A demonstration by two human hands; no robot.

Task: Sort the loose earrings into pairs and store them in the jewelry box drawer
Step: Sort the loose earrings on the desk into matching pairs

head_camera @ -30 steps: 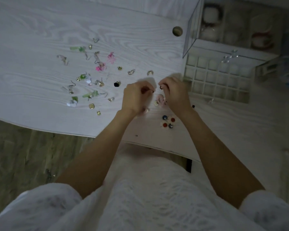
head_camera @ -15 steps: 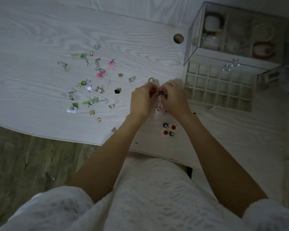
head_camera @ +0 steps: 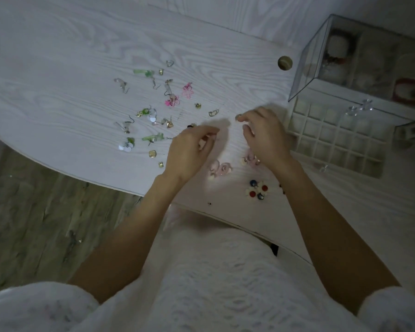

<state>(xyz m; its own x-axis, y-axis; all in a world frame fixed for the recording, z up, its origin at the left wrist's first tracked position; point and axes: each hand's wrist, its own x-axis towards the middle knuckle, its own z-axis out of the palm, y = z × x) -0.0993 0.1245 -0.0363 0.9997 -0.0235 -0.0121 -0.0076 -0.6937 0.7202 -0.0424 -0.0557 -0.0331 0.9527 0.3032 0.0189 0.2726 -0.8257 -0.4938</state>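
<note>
Most of the sorting is, by my reading, still to do. On the table (head_camera: 82, 44), a scatter of loose earrings (head_camera: 151, 111) in green, pink, gold and clear lies well left of the hands, unpaired as far as I can tell. The jewelry box (head_camera: 359, 68) stands at the table's right end with its drawer (head_camera: 336, 137) pulled out toward the person; the gridded cells look bare, though the light is too dim to be sure. Nearer the table's front edge a few groups seem already gathered: pale pink pieces (head_camera: 219, 168) between the wrists, more pink ones half hidden under the right wrist, and a cluster of red and blue studs (head_camera: 256, 189) just below. So some pairing looks done and nothing seems stored yet. The left hand (head_camera: 189, 152) has its fingers curled, and whether it holds anything I cannot tell. The right hand (head_camera: 265, 135) reaches left of the drawer, thumb and forefinger pinching a small ring-shaped earring (head_camera: 238, 116) at the tips. Against the earlier frames, the hands, which met over one small piece half a second ago, have drawn apart; the right has moved up to that ring earring, which lay alone on the table before, and the pink pieces once covered by the hands now show.
</note>
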